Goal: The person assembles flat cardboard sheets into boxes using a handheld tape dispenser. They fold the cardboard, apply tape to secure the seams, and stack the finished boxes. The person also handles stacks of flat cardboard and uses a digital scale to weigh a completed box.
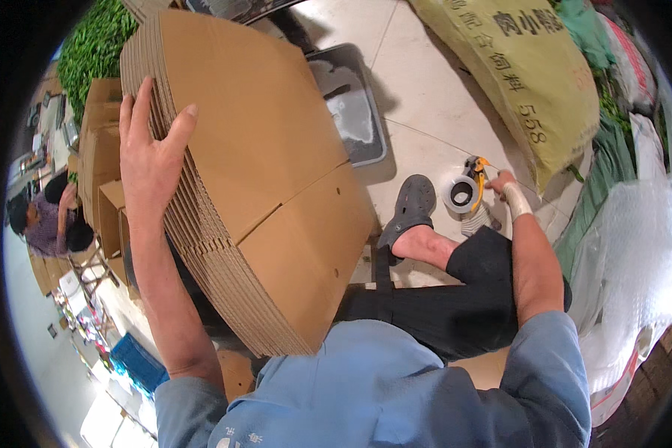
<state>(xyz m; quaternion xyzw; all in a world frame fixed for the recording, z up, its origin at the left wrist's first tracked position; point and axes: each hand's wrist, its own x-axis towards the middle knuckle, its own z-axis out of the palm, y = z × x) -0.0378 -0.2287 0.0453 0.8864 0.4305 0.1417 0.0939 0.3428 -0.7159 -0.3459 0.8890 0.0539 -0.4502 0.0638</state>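
Observation:
A thick stack of flattened cardboard boxes (261, 142) leans upright against my lap, its layered edges facing left. My left hand (154, 153) lies on those edges near the top, fingers and thumb spread. Down on the floor to the right, my right hand (505, 184) is beside a tape dispenser (479, 196) with an orange frame and a roll of clear tape (461, 194). Its fingers reach toward the orange frame and are partly hidden; whether they touch it I cannot tell. A pale wrap (517, 201) circles the right wrist.
A full yellow woven sack (530, 82) lies at the upper right, by green and white sacks (612, 216). A dark-rimmed tray (355, 112) sits behind the stack. Green vegetables (97, 56) are piled far left, near open cartons (101, 149) and another person (48, 216). My shoe (413, 205) is beside the tape.

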